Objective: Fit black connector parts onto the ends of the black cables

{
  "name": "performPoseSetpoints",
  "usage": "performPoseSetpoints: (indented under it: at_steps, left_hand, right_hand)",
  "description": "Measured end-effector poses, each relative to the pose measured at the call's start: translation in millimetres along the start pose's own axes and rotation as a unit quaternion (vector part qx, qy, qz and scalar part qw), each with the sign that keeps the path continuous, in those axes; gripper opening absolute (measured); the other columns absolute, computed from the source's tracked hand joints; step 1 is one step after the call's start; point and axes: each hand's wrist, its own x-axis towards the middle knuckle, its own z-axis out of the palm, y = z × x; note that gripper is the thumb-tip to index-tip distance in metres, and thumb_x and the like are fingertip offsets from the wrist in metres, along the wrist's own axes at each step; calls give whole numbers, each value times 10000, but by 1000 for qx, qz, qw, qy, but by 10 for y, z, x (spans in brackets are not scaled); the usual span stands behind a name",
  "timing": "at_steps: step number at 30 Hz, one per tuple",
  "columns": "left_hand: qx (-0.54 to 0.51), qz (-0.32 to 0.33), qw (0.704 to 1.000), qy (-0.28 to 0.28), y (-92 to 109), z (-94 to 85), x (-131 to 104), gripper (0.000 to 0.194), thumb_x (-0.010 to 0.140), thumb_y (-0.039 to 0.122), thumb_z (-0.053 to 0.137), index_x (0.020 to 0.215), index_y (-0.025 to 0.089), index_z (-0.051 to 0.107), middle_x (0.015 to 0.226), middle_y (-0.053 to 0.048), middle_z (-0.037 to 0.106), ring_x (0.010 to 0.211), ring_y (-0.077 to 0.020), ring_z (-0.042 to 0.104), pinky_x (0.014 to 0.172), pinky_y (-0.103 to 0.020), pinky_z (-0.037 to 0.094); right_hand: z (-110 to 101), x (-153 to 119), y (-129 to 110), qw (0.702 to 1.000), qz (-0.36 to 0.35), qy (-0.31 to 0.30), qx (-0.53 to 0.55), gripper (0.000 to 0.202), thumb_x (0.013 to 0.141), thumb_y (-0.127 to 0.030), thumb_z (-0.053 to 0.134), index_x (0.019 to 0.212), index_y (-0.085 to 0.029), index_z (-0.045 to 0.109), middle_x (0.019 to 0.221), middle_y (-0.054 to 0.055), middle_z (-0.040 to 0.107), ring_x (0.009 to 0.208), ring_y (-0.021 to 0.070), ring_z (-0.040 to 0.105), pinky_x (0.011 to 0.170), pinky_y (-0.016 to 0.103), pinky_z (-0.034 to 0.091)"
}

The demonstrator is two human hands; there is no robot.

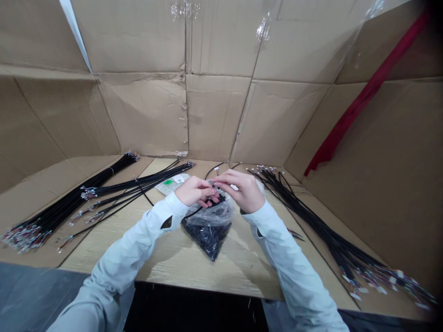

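My left hand [196, 191] and my right hand [241, 188] meet over the middle of the table, fingertips nearly touching. The left fingers are curled around a thin black cable [194, 213], part of which runs out below them. In a pinch, the right thumb and fingers close on something small that I cannot make out. Just under both hands lies an open clear plastic bag [207, 235] full of small black parts. A white connector [217, 170] with short wires shows just beyond the fingertips. What lies between the fingertips is mostly hidden.
Bundled black cables [79, 196] and a smaller bundle [148, 179] lie at left. Another long bundle [311, 226] lies at right, near a pointed tool [296, 234]. A labelled plastic bag [169, 184] sits behind my left hand. Cardboard walls [218, 115] enclose the table [166, 263].
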Motion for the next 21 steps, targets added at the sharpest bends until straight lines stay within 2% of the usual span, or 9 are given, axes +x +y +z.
performPoseSetpoints:
  at_steps: [5,14,17,21]
  left_hand:
    - [-7,19,999,25,-18,13,1,160,695,253,625,763,108,627,726,-55,670,548,-95,588,550,-241,495]
    - [-44,28,998,46,-25,7,27,232,628,266,694,781,104,629,732,-45,673,544,-105,610,559,-249,514]
    - [-73,22,995,58,-6,17,17,277,589,262,726,791,98,631,731,-46,674,549,-109,614,594,-268,520]
    - [-91,20,994,63,19,26,2,300,567,251,743,794,88,633,721,-49,672,552,-113,617,616,-284,522]
  right_hand:
    - [16,-2,18,998,54,-5,36,183,802,-226,525,881,-178,683,822,32,633,732,62,586,658,157,444]
    - [47,-6,29,981,166,9,101,191,778,-251,546,862,-161,691,803,44,638,684,74,571,617,183,440]
    - [61,1,41,966,216,24,141,208,752,-283,568,850,-148,692,778,51,635,592,65,551,561,182,438]
    - [70,15,63,932,274,31,237,257,691,-326,618,827,-122,692,721,57,636,505,62,531,521,192,454]
